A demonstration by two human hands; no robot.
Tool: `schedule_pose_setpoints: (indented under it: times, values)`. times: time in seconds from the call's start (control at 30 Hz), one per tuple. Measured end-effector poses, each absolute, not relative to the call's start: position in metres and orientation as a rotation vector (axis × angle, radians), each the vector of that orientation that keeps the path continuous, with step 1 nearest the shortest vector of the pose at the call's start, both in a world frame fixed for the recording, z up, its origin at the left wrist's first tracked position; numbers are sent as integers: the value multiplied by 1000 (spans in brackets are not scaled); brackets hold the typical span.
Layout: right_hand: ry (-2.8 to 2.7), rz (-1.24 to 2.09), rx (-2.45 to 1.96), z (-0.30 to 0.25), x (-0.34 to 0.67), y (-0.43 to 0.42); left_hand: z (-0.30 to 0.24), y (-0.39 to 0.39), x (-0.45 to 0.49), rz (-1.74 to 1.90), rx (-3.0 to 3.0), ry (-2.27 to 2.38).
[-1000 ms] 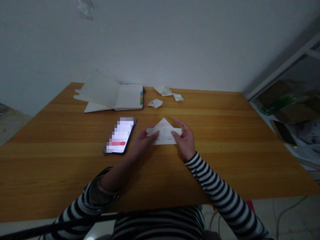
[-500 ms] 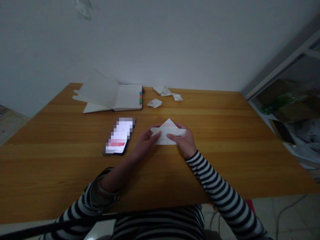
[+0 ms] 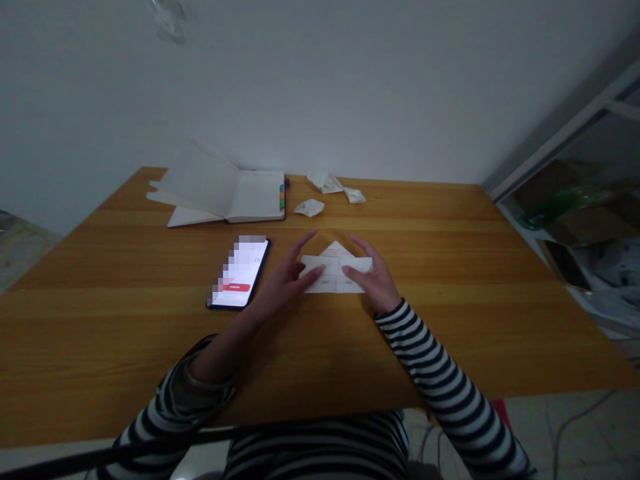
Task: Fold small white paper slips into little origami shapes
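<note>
A folded sheet of white paper (image 3: 334, 283) is between my hands, with a triangular point at its far side and faint red print near that point. My left hand (image 3: 287, 275) has its thumb on the paper's left part, its index finger raised off the sheet and its other fingers curled at the left edge. On the right part lies the thumb of my right hand (image 3: 377, 279), whose index finger also stretches forward, away from the paper. The fingers beneath the sheet are mostly hidden.
Left of my hands lies a lit phone (image 3: 240, 273), its screen partly blurred. Behind it an open notebook (image 3: 260, 195) has coloured tabs. Several crumpled or folded white papers (image 3: 325, 182) lie near the wall. A shelf with mixed items (image 3: 575, 227) stands at the right.
Both index fingers have lifted from behind the paper and now stretch forward. My hands have spread slightly apart, and the right thumb has slid right. The paper sits a little lower in view.
</note>
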State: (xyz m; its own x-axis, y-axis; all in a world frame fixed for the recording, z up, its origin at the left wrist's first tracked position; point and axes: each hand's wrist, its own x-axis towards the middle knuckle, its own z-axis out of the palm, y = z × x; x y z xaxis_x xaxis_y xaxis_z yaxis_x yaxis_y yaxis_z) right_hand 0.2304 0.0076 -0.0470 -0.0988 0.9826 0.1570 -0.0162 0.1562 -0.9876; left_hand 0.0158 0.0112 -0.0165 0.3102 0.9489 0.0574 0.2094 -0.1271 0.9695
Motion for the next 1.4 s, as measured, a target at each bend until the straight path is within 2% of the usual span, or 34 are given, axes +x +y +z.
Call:
schedule_pose_setpoints:
  times: [0.2, 0.4, 0.63, 0.9, 1.4]
  values:
    - [-1391, 1107, -1032, -42, 227, 6, -16, 11, 11, 860, 1556, 1017]
    - [-1275, 1142, -1010, -37, 227, 4, -12, 11, 14, 906, 1283, 1111]
    - [-1566, 1175, -948, -37, 232, 6, -9, 10, 15, 980, 1284, 1153]
    - [-1413, 1226, -1041, -43, 230, 5, -5, 6, 16, 958, 1206, 1116]
    - [-1461, 934, -1143, -48, 226, 3, -17, 12, 10, 1071, 1439, 1350]
